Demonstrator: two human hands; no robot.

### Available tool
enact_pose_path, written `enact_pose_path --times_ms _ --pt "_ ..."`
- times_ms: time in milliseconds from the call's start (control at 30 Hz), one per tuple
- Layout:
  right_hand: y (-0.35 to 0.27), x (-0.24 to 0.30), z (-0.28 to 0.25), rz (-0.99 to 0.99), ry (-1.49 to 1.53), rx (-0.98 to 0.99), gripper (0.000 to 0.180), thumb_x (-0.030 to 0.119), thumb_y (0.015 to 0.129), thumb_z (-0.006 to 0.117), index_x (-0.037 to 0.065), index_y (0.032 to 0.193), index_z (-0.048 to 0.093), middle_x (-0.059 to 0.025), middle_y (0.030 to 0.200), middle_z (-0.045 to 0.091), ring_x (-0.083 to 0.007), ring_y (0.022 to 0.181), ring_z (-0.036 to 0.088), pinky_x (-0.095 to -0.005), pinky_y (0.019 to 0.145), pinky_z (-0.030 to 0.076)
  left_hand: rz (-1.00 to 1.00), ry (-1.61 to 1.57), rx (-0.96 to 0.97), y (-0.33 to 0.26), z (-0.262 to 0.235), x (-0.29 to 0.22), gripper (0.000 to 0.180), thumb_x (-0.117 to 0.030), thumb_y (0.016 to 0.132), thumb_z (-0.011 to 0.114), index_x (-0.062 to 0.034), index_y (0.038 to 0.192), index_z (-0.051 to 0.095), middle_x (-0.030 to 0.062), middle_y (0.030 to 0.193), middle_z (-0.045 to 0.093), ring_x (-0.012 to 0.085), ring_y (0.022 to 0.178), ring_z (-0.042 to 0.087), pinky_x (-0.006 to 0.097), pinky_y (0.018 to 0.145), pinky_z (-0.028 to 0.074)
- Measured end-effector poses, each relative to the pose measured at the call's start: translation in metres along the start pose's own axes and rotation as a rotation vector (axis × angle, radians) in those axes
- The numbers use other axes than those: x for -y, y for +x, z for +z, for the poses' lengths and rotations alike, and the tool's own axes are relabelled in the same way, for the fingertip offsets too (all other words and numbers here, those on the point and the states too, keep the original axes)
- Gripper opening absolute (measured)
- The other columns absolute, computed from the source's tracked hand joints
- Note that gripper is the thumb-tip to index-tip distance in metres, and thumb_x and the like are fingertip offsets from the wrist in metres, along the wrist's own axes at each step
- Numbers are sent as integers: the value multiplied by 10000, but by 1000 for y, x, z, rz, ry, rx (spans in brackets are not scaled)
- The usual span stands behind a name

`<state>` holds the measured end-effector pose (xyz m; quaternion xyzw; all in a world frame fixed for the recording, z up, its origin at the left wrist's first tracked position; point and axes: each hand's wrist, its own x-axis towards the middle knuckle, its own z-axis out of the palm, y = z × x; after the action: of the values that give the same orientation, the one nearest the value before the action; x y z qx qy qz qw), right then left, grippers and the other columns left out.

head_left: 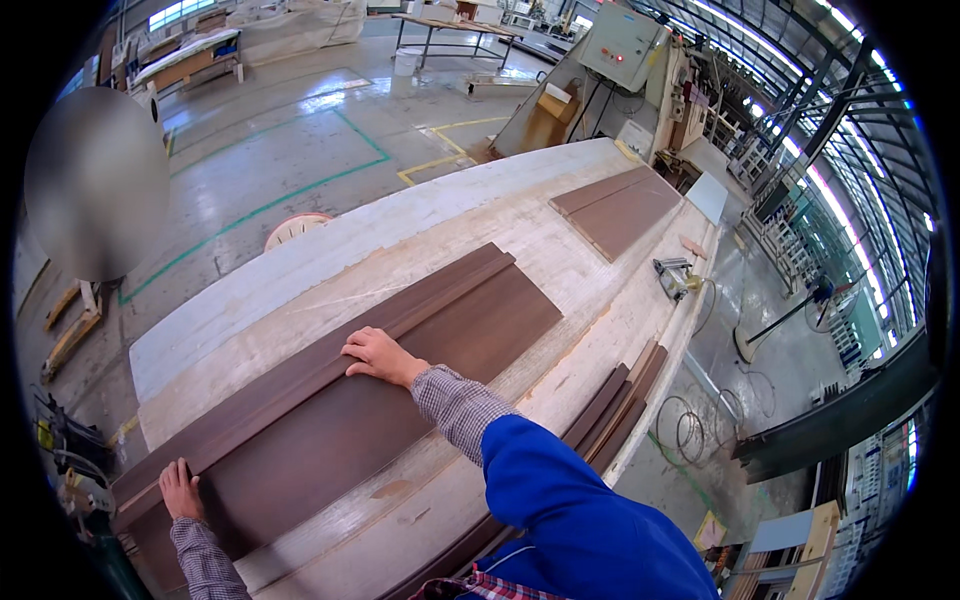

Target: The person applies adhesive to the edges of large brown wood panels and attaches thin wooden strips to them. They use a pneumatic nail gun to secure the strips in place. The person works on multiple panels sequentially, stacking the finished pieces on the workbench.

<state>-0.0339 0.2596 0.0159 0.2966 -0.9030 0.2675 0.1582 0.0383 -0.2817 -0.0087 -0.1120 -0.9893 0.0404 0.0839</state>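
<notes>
A long dark brown wooden panel [420,360] lies on a pale worktable [300,270], with a narrow dark brown moulding strip [300,375] resting along its far edge. My right hand [378,355] lies flat on the strip near its middle, fingers spread. My left hand [180,490] rests palm down at the strip's near left end, where strip and panel meet. Neither hand grips anything.
A second brown panel [620,208] lies at the table's far end. More dark strips [615,405] are stacked along the right edge. A power tool [675,275] sits near that edge, cables [690,430] coil on the floor, and a grey control cabinet [622,45] stands beyond.
</notes>
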Motion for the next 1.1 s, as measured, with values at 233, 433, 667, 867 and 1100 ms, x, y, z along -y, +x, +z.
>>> enact_pose_path --times_ms 233,433,667,867,1100 --pt "15 7 8 -92 -46 -79 180 256 759 653 110 864 661 -78 980 621 -278 933 572 -404 785 472 -50 -224 -5 11 -11 -22 297 -189 888 498 -102 1171 516 91 1233 499 261 1152 448 402 917 441" --pt "-10 31 -6 98 -9 -1 346 191 702 712 15 982 611 -133 999 555 -311 971 501 -389 839 417 55 -96 -158 17 -19 -28 392 -331 794 597 -93 1093 508 64 997 527 230 1009 496 359 878 394" --pt "9 16 6 115 39 110 361 203 695 714 11 980 602 -114 973 536 -292 959 483 -371 841 406 -24 -42 -223 4 -2 -31 414 -358 787 600 -109 1101 495 37 991 502 200 982 480 325 883 376" --pt "14 10 3 130 24 123 366 197 690 716 5 980 604 -111 969 534 -280 956 481 -367 837 406 -59 -140 -136 17 -7 -32 415 -346 780 610 -109 1107 512 45 1025 509 206 1023 482 328 900 381" --pt "3 13 5 144 36 81 351 192 685 727 20 972 624 -113 1017 543 -290 985 496 -369 851 416 -33 -188 -91 16 -3 -28 418 -328 775 621 -104 1112 518 60 1064 518 234 1041 490 351 894 397"
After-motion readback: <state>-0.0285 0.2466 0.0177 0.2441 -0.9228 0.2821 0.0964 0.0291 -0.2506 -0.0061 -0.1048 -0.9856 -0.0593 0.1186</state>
